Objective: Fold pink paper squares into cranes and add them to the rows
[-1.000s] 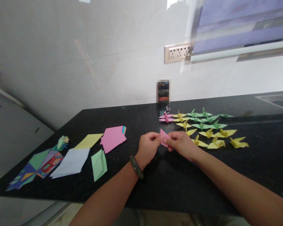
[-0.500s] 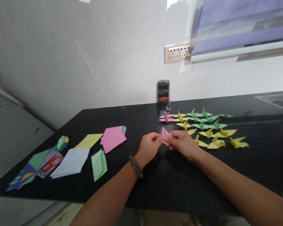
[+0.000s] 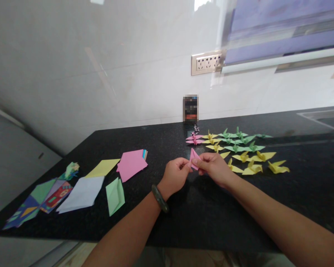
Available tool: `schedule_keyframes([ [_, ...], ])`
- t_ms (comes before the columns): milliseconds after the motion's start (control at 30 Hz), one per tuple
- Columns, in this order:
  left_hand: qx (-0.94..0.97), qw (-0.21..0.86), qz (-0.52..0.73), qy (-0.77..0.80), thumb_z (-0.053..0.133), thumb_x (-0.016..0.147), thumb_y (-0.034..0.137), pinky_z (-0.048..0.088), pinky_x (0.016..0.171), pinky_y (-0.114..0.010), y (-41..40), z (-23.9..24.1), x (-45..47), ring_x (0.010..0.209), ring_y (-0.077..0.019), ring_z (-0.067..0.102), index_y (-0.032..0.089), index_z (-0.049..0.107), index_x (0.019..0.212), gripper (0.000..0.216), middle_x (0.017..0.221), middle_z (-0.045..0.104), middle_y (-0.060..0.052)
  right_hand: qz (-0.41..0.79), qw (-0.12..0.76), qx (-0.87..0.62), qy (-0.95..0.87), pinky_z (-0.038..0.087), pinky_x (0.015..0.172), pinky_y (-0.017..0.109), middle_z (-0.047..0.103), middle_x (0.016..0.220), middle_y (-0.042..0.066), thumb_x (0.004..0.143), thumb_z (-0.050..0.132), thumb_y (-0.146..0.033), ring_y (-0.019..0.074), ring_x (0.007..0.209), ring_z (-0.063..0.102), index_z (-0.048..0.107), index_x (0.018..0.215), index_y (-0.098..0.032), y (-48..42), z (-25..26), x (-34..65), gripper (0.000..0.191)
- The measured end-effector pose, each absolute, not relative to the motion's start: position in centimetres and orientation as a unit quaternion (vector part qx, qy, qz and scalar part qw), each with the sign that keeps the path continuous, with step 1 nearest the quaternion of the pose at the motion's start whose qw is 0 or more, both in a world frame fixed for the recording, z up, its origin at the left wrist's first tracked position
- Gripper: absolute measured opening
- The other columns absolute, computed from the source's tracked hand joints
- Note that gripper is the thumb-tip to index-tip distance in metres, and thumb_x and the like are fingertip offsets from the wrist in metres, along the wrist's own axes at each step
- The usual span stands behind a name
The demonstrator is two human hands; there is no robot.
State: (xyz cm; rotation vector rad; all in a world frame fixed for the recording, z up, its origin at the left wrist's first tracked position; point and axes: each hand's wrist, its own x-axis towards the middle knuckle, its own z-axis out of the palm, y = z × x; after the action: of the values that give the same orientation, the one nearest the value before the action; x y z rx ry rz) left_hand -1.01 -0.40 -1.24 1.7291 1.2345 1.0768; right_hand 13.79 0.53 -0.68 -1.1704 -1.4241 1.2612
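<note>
A small piece of folded pink origami paper (image 3: pixel 194 155) is held up over the dark counter between my two hands. My left hand (image 3: pixel 176 172), with a dark bangle on its wrist, pinches the paper's left edge. From the other side my right hand (image 3: pixel 215 167) grips it, thumb lying across its front. The fingers behind the paper are partly hidden. Just beyond sit pink paper cranes (image 3: pixel 195 141). To the right stand rows of yellow paper cranes (image 3: pixel 252 168) and green paper cranes (image 3: pixel 236 148).
Left of my hands lie pink paper sheets (image 3: pixel 132 165), a folded green paper (image 3: pixel 115 196), a yellow sheet (image 3: pixel 102 167), white sheets (image 3: pixel 80 194) and patterned papers (image 3: pixel 30 205). A phone-like object (image 3: pixel 190 108), its front pixelated, leans on the wall below a socket panel (image 3: pixel 207 63).
The view has shifted slightly. Both hands stay at the pink paper, which now shows a little more of its front face between the fingers.
</note>
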Motion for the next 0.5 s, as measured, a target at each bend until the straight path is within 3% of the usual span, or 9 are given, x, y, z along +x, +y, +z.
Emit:
schedule_keyframes([
  [233, 0.609, 0.519, 0.417, 0.431, 0.062, 0.069, 0.021, 0.044, 0.063, -0.024, -0.15, -0.82, -1.43, 0.063, -0.0116, 0.058, 0.012, 0.062, 0.072, 0.010, 0.069, 0.065, -0.004, 0.512, 0.442, -0.466, -0.570, 0.032, 0.042, 0.020, 0.051, 0.042, -0.003, 0.064, 0.067, -0.043, 0.0070, 0.039, 0.044, 0.056, 0.055, -0.014, 0.63, -0.69, 13.89, 0.032],
  [300, 0.597, 0.550, 0.416, 0.410, 0.067, 0.063, 0.019, 0.044, 0.066, -0.024, -0.03, -0.72, -1.58, 0.066, -0.0117, 0.059, 0.012, 0.063, 0.076, 0.016, 0.073, 0.066, -0.005, 0.512, 0.441, -0.468, -0.569, 0.032, 0.042, 0.020, 0.051, 0.042, -0.003, 0.064, 0.067, -0.042, 0.0068, 0.039, 0.044, 0.056, 0.055, -0.014, 0.67, -0.64, 13.93, 0.032],
  [500, 0.564, 0.536, 0.475, 0.410, 0.070, 0.063, 0.030, 0.043, 0.062, -0.023, 0.09, -0.40, -1.64, 0.064, -0.0107, 0.057, 0.012, 0.063, 0.084, 0.028, 0.074, 0.064, -0.004, 0.504, 0.398, -0.469, -0.607, 0.029, 0.041, 0.019, 0.050, 0.043, -0.003, 0.064, 0.066, -0.042, 0.0066, 0.039, 0.042, 0.054, 0.054, -0.014, 0.17, -0.67, 13.68, 0.032],
])
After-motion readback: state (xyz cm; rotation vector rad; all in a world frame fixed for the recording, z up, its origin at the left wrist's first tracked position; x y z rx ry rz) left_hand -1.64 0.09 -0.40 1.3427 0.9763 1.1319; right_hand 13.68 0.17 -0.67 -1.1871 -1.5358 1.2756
